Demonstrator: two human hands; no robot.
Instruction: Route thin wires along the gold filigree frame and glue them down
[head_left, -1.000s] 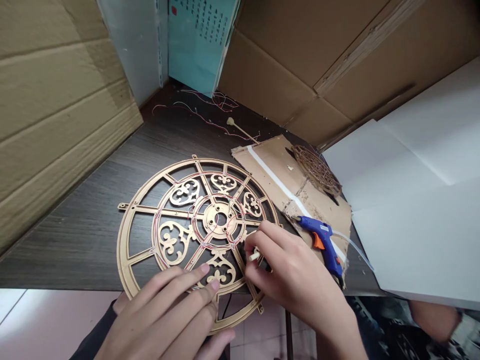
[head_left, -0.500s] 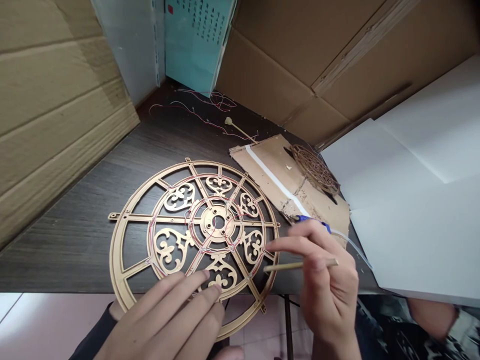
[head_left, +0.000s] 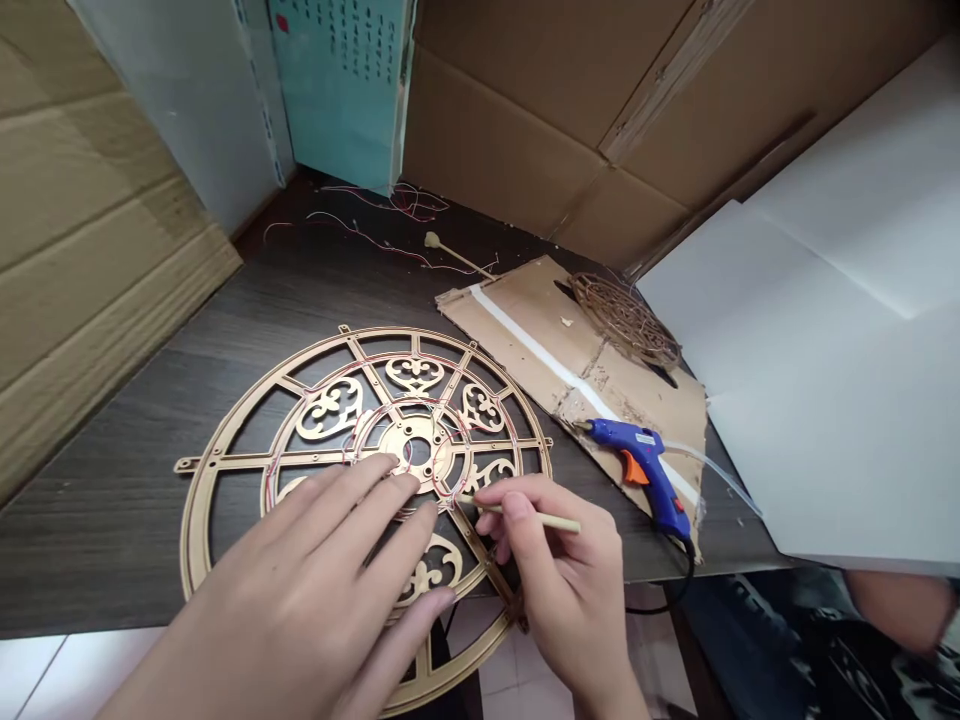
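Note:
A round gold-coloured openwork frame [head_left: 196, 530] with scrolled ornaments lies on the dark table, its near part jutting past the front edge. Thin red and white wires [head_left: 274, 440] run along its rings and spokes. My left hand [head_left: 322, 560] lies flat over the frame's near left part, fingers stretched out and fingertips close to the hub. In my right hand [head_left: 562, 560] a thin wooden stick [head_left: 559, 522] is pinched like a pencil. Its tip meets the wires on the inner ring, just right of and below the hub.
A blue glue gun [head_left: 637, 450] rests on a cardboard sheet [head_left: 525, 300] to the right, beside a brown openwork disc [head_left: 622, 318]. Behind are loose wires [head_left: 360, 232] and another stick [head_left: 465, 260]. Cardboard panels [head_left: 510, 120] stand around the table.
My right hand has moved left and inward, bringing the stick's tip to the inner ring and uncovering the glue gun. My left hand has slid up toward the hub. The view has shifted.

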